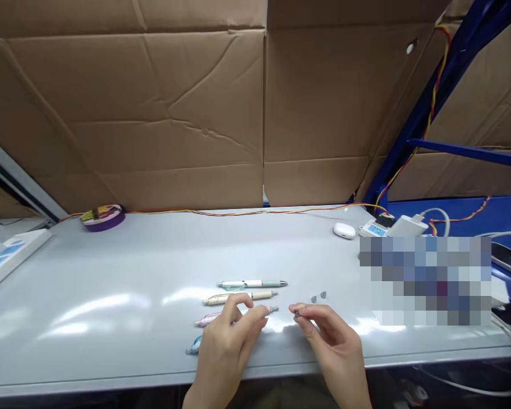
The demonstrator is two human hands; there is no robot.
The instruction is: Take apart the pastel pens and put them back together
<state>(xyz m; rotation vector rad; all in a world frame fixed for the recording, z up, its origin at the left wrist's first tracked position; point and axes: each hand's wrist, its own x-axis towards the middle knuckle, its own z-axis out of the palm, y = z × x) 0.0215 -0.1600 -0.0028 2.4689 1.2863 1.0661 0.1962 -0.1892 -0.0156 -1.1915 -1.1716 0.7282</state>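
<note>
My left hand (pixel 227 343) is curled over a pink pen (pixel 207 320), fingers closed around its front part. The pen's tip pokes out to the right of the fingertips, and its middle is hidden. Between thumb and forefinger, my right hand (pixel 336 343) pinches a small dark grey piece (pixel 297 313), just right of that tip. Two similar small grey pieces (pixel 314 299) lie behind the right hand. Beyond the left hand rest a cream pen (pixel 262 295) and a white and green pen (pixel 253 283). A blue pen (pixel 195 346) is partly covered by the left hand.
A purple tape roll (pixel 104 218) sits at the back left of the grey table (pixel 111 267). White power strips (pixel 15 253) stand at the left edge and back right. A white earbud case (pixel 344 230) lies near the right one. Cardboard (pixel 153 113) walls the back; cables run along it.
</note>
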